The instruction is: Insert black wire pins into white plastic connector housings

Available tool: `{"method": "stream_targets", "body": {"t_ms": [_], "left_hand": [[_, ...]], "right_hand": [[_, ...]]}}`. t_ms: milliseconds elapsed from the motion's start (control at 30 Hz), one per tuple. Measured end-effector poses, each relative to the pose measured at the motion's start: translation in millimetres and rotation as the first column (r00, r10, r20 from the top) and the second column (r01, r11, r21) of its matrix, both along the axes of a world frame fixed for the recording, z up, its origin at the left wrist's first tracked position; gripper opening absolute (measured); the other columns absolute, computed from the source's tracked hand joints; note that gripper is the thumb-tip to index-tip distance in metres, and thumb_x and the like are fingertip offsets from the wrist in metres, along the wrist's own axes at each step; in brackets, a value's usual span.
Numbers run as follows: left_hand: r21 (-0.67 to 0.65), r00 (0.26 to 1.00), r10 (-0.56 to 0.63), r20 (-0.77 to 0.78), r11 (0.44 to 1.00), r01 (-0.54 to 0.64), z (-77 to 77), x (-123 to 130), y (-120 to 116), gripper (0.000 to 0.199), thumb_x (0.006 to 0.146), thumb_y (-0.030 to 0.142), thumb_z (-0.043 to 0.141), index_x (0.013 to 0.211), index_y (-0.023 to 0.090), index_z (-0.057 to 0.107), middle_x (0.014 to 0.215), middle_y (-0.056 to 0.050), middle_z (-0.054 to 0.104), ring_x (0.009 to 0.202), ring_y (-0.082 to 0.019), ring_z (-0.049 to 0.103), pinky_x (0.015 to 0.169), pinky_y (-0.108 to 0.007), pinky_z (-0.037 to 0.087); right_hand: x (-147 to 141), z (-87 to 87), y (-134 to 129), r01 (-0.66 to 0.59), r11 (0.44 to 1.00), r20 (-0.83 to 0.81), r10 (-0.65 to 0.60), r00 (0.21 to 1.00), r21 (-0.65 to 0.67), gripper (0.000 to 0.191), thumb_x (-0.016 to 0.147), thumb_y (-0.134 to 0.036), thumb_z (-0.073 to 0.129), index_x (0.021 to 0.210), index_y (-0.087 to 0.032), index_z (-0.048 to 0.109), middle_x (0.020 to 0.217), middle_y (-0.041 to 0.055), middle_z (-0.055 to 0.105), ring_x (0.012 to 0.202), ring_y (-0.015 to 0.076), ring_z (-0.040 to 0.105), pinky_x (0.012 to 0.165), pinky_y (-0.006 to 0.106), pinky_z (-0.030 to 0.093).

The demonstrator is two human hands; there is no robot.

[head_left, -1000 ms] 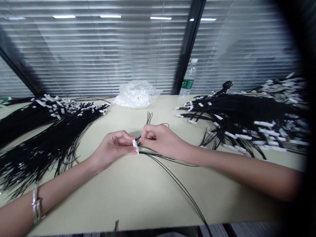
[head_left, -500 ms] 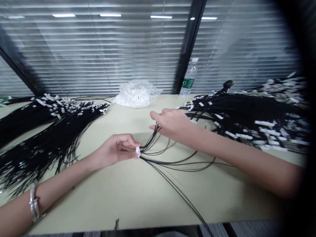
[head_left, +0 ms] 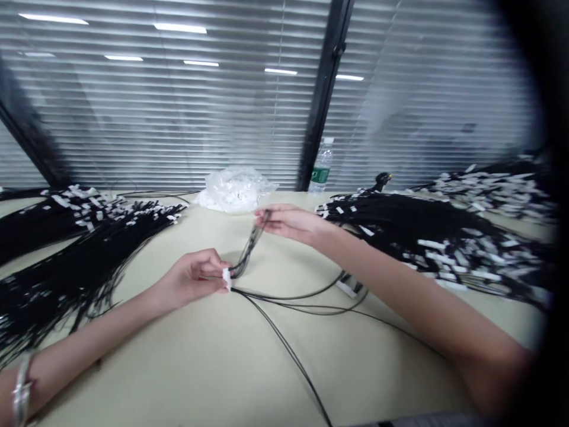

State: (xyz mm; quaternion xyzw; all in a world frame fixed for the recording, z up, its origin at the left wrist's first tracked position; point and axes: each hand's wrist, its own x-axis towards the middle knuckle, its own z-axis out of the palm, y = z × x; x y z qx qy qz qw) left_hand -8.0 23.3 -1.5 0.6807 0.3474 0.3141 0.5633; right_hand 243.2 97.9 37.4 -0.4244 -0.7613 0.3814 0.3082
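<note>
My left hand (head_left: 200,276) pinches a small white plastic connector (head_left: 227,279) between thumb and fingers. Black wires (head_left: 284,296) run out of the connector's right side; some curve to the right under my right forearm, and others trail down past the table's front edge. Up and to the right of the connector, my right hand (head_left: 291,223) has its fingers closed on a slim bunch of black wires (head_left: 251,243), which stretches from the connector to the fingertips and is slightly blurred.
Heaps of black cables with white ends lie at left (head_left: 89,249) and right (head_left: 391,213). A clear plastic bag (head_left: 237,190) of small white pieces sits at the back, left of a water bottle (head_left: 320,169). Window blinds (head_left: 200,118) rise behind the pale table (head_left: 213,362).
The view has shifted, so everything sits lower and further left. Loosely spread wires at my right hand are now drawn into a tighter bunch. My left hand still holds the connector.
</note>
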Motion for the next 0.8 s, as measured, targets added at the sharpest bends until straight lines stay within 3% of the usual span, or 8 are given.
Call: {"method": "stream_targets", "body": {"t_ms": [167,267,333,367,433,500,667,800], "left_hand": [[-0.002,0.996,0.006,-0.089,1.000,-0.006,0.2,-6.9,11.1,0.018,0.074,0.019,0.066,0.082,0.015,0.051,0.091,-0.008,0.069,0.084,-0.019,0.065,0.076,-0.034,0.054],[0.019,0.989,-0.043,-0.142,0.999,0.046,1.9,-4.8,12.1,0.018,0.074,0.020,0.066,0.084,0.016,0.051,0.090,-0.008,0.068,0.083,-0.018,0.064,0.075,-0.033,0.053],[0.027,0.991,-0.010,-0.136,1.000,0.013,5.5,2.9,7.6,0.020,0.073,0.020,0.067,0.084,0.017,0.050,0.090,-0.008,0.068,0.083,-0.018,0.063,0.073,-0.029,0.052],[0.024,0.992,0.028,-0.120,0.999,-0.025,7.8,8.5,3.8,0.020,0.074,0.021,0.067,0.084,0.018,0.049,0.091,-0.007,0.067,0.082,-0.017,0.063,0.071,-0.028,0.051],[-0.013,0.992,0.085,-0.088,0.996,-0.087,12.6,21.7,-5.4,0.021,0.075,0.021,0.066,0.086,0.019,0.048,0.088,-0.006,0.067,0.081,-0.016,0.063,0.071,-0.026,0.050],[-0.132,0.990,0.142,-0.028,0.981,-0.144,15.2,34.4,-14.3,0.023,0.075,0.022,0.066,0.089,0.020,0.048,0.088,-0.005,0.067,0.085,-0.016,0.063,0.080,-0.030,0.050],[-0.313,0.979,0.202,0.022,0.932,-0.185,12.3,48.9,-26.1,0.027,0.073,0.019,0.068,0.090,0.020,0.048,0.093,-0.002,0.067,0.089,-0.013,0.063,0.095,-0.033,0.044],[-0.181,0.989,0.150,-0.018,0.972,-0.151,13.4,47.7,-30.0,0.027,0.071,0.017,0.070,0.085,0.019,0.047,0.097,-0.003,0.067,0.089,-0.014,0.062,0.088,-0.033,0.047]], "right_hand": [[10.2,-4.0,-4.2,0.151,0.979,0.002,-0.153,0.988,0.137,0.034,0.080,-0.024,0.046,0.113,-0.017,0.045,0.112,0.0096,0.055,0.094,0.0129,0.056,0.081,0.027,0.045],[16.4,-0.2,-43.1,0.098,0.967,0.088,-0.122,0.989,0.236,0.015,0.079,-0.018,0.043,0.089,-0.016,0.054,0.083,0.0045,0.061,0.079,0.0131,0.057,0.074,0.029,0.044],[17.9,5.1,-78.1,0.058,0.932,0.117,-0.106,0.987,0.358,0.013,0.079,-0.016,0.044,0.087,-0.017,0.054,0.090,0.0034,0.060,0.089,0.0146,0.053,0.082,0.031,0.040],[18.3,8.1,-95.0,0.044,0.884,0.127,-0.116,0.985,0.465,0.013,0.080,-0.016,0.044,0.087,-0.017,0.055,0.098,0.0040,0.059,0.100,0.0167,0.048,0.091,0.034,0.034],[19.1,12.8,-122.8,-0.092,0.553,0.227,-0.180,0.957,0.828,0.019,0.083,-0.014,0.041,0.096,-0.018,0.054,0.110,0.0047,0.056,0.110,0.0189,0.041,0.094,0.036,0.029],[19.3,12.6,-139.6,-0.217,0.372,0.320,-0.241,0.916,0.903,0.018,0.085,-0.014,0.041,0.096,-0.017,0.054,0.104,0.0054,0.057,0.103,0.0184,0.044,0.088,0.034,0.032],[14.1,-20.7,-140.1,-0.370,0.660,0.610,-0.169,0.774,0.654,0.014,0.086,-0.019,0.042,0.085,-0.014,0.055,0.078,0.0043,0.056,0.078,0.0158,0.048,0.075,0.032,0.039],[10.8,-46.9,-125.8,-0.251,0.800,0.516,-0.084,0.852,0.545,0.018,0.087,-0.014,0.037,0.090,-0.014,0.055,0.086,0.0046,0.057,0.081,0.0135,0.050,0.073,0.028,0.040]]}}
